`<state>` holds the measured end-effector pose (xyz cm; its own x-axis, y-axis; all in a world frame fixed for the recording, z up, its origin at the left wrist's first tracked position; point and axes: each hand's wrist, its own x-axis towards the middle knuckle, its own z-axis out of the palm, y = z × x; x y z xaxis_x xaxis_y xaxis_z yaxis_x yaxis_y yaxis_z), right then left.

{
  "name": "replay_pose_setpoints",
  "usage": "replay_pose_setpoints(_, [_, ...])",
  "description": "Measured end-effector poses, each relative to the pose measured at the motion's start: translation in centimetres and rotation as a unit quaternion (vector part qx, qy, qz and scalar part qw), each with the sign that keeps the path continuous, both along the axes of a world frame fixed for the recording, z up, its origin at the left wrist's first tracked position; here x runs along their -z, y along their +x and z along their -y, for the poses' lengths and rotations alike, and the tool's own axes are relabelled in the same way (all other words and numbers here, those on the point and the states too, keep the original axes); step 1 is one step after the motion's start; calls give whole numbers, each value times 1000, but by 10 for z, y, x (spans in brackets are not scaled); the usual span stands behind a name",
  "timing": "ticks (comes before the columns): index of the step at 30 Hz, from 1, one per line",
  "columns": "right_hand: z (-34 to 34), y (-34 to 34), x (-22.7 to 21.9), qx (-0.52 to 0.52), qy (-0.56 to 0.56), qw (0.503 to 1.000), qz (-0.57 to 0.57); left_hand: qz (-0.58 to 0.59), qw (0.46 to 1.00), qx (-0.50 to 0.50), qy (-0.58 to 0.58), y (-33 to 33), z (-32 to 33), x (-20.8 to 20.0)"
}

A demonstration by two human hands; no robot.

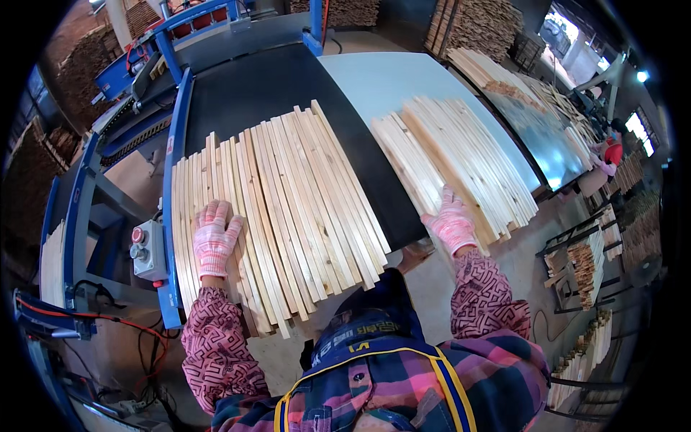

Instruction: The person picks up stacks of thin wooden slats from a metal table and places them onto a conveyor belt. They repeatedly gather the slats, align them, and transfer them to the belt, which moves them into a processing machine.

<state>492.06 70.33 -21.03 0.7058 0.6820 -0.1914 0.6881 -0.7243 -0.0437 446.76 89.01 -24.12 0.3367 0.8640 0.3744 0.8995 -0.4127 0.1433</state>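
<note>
wood-pale in the head view, the left batch of strips (pixel 295 209) lies on the black belt (pixel 237 90), the right batch (pixel 471 155) on the pale blue table (pixel 389 72). from where i stand, the left hand (pixel 215 234) is spread flat and loose on its strips; the right hand (pixel 453 222) touches the right batch's near end, and i can't tell whether it grips. i'd keep pressure even and square those ragged ends before sliding anything.

A woodworking workshop, judging by the blue machine frame (pixel 181 115), wooden strips (pixel 288 209) and stacked lumber (pixel 481 30).
</note>
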Motion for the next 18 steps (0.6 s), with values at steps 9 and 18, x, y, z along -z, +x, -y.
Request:
replay_pose_setpoints(9, [-62,-11,-3,-141,104,977,-124,-5,1000,-16,-9,6,3,-3])
replay_pose_setpoints(18, [-20,50,61,-103,192,975,32,20,1000,5,-23,8,4,-7])
